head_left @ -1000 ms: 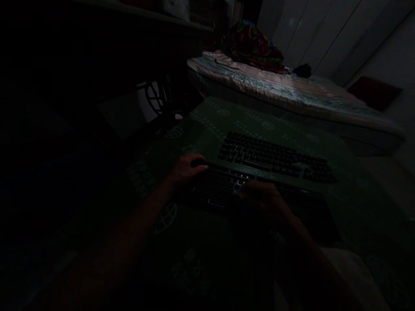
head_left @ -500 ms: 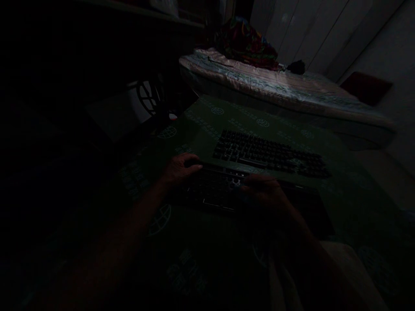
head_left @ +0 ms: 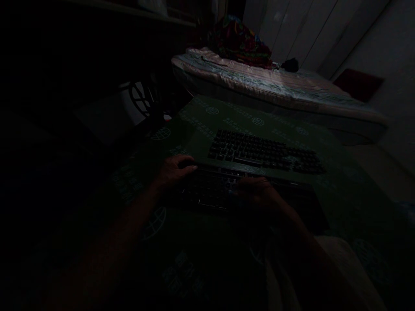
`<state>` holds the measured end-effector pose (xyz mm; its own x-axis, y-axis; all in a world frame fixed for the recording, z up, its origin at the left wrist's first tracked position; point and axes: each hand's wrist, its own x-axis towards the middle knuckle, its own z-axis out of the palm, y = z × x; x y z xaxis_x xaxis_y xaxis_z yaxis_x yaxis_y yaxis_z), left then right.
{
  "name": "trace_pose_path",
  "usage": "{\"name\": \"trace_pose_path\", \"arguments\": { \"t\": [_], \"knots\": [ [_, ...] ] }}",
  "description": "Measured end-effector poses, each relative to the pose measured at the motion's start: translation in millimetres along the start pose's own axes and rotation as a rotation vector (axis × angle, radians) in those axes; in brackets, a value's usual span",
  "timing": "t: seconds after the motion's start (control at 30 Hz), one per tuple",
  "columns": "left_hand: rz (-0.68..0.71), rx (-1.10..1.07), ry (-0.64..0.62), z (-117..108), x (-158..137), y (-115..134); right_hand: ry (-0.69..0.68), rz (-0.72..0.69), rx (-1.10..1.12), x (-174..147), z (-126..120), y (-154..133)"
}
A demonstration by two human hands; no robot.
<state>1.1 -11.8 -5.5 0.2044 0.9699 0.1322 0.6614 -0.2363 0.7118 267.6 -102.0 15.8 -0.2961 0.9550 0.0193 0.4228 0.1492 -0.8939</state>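
Observation:
A dark keyboard (head_left: 207, 188) lies on the green table cover in very dim light. My left hand (head_left: 172, 173) grips its far left corner, with the thumb along the top edge. Over the middle of the keyboard, my right hand (head_left: 259, 193) is closed with its fingertips pointing down at the keys. A bluish patch shows by those fingertips, but what they hold is too dark to make out. Just beyond the keyboard, black keycaps (head_left: 253, 150) lie laid out in keyboard order. Pale spots near the right fingertips look like bare key positions.
The green table cover (head_left: 184, 233) carries white globe prints and lettering. A pale cloth (head_left: 340, 255) lies near my right forearm. Behind the table stands a bed (head_left: 275, 86) with a colourful bundle (head_left: 241, 43) on it. A fan (head_left: 141, 99) stands at the left.
The whole view has shifted slightly, so everything sits a little further left. Both hands stay on the keyboard, with the right fingers still working at about the same spot.

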Motion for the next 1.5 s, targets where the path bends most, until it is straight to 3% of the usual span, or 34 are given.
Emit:
{"name": "trace_pose_path", "arguments": {
  "t": [0.13, 0.3, 0.5, 0.7, 0.93, 1.13, 1.27, 1.5],
  "knots": [
    [-0.007, -0.012, 0.009, 0, 2, -2, -0.117, 0.08, 0.022, -2, -8, 1],
    [-0.037, -0.021, 0.001, 1, 2, -3, -0.053, 0.081, 0.105, -1, -11, -2],
    [-0.06, -0.004, 0.009, -1, 0, 1, -0.113, 0.129, 0.073, -3, -21, 3],
    [-0.07, 0.009, 0.0, -1, 2, 1, -0.042, 0.113, 0.097, -6, -30, -1],
    [-0.075, -0.014, -0.005, -2, 2, 2, -0.122, 0.162, 0.055, -6, -35, 5],
    [-0.058, -0.011, 0.002, -2, 1, 4, -0.049, 0.148, 0.07, -8, -43, 2],
    [-0.069, -0.014, 0.002, -2, 1, 1, -0.105, 0.162, 0.108, -6, -37, 0],
    [-0.052, -0.001, -0.001, -1, 3, -2, -0.104, 0.191, 0.061, -7, -47, 9]
  ]
}}
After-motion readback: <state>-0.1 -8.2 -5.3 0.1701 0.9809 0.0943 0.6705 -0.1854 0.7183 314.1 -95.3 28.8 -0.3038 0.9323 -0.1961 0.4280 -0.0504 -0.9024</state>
